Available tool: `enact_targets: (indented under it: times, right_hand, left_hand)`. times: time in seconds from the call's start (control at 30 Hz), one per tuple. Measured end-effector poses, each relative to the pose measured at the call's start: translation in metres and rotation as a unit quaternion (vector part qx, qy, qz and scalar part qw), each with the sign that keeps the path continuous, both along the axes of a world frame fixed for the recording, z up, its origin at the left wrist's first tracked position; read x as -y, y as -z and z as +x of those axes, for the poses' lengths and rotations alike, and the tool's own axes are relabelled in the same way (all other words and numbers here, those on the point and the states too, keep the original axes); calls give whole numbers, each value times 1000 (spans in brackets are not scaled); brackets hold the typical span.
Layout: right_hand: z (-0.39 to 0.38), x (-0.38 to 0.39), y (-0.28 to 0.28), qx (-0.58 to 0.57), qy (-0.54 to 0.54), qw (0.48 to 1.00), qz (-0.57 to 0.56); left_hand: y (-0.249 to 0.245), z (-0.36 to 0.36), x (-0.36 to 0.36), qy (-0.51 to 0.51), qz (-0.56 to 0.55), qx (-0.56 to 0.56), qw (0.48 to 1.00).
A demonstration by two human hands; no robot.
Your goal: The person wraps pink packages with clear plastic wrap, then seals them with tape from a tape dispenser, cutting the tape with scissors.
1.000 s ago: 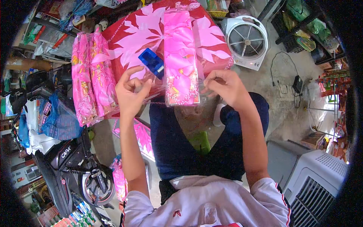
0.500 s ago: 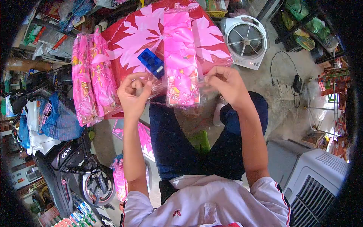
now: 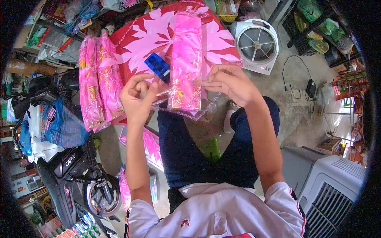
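Note:
A pink packet in clear plastic (image 3: 185, 59) lies upright in view on the red and pink sheet (image 3: 137, 37), its lower end toward me. My left hand (image 3: 139, 93) pinches the clear plastic at the packet's left side, fingers curled. On the right, my right hand (image 3: 230, 83) has its fingers pressed together on the plastic edge beside the packet. A blue tape dispenser (image 3: 158, 66) rests just above my left hand. More pink wrapped packets (image 3: 99, 79) lie side by side at the left of the sheet.
A white box fan (image 3: 257, 45) stands at the upper right, with a cable and black adapter (image 3: 311, 88) on the floor. A motorbike (image 3: 75, 174) is at the lower left. A large white cooler (image 3: 333, 186) stands at the lower right. Shelves of goods line both sides.
The packet has shifted slightly left and turned a little. My right hand has moved left, closer to the packet, with its fingers now reaching to its edge.

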State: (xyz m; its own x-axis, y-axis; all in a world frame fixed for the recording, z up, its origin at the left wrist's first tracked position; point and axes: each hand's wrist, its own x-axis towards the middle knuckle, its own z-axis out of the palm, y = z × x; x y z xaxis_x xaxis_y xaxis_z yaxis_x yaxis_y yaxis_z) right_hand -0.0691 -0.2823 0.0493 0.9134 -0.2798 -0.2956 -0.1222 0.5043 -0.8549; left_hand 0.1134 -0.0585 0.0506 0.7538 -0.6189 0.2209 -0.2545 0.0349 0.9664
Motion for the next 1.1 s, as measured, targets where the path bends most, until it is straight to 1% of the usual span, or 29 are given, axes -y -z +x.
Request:
enact_targets:
  times: [0.1, 0.2, 0.3, 0.4, 0.43, 0.5, 0.6, 0.73, 0.83, 0.93, 1.03, 1.1]
  right_hand:
    - [2, 0, 2, 11, -23, 1000, 4]
    - [5, 0, 15, 34, -27, 999, 19]
    - [4, -3, 6, 22, -11, 998, -64]
    - [7, -5, -2, 24, -10, 978, -209]
    - [9, -6, -6, 23, -18, 979, -204]
    - [14, -6, -17, 18, -32, 980, -194]
    - [27, -9, -32, 40, -23, 993, -109]
    - [48, -2, -33, 3, -72, 995, -75]
    - [54, 1, -38, -10, -107, 992, -61]
    - [56, 3, -38, 6, -132, 991, -39]
    - [58, 7, -38, 12, -140, 990, -21]
    - [59, 8, -42, 11, -124, 992, -9]
  left_hand:
    - [-9, -3, 1, 9, -12, 14, 1000]
    - [-11, 2, -3, -7, -42, -14, 999]
    - [-16, 3, -7, -5, 18, -20, 1000]
    - [-14, -3, -10, -2, 49, 11, 999]
    - [-7, -3, -10, 0, 33, 20, 999]
    - [-8, -5, -13, -4, 57, 17, 998]
    - [-8, -7, -18, -12, 79, 28, 996]
    - [0, -5, -24, -10, 74, 52, 996]
    - [3, -4, -29, -15, 78, 37, 996]
    - [2, -7, -31, 1, 37, -28, 999]
    - [-4, -8, -34, -20, -5, -27, 999]
    - [-20, -7, -37, -70, -68, -14, 995]
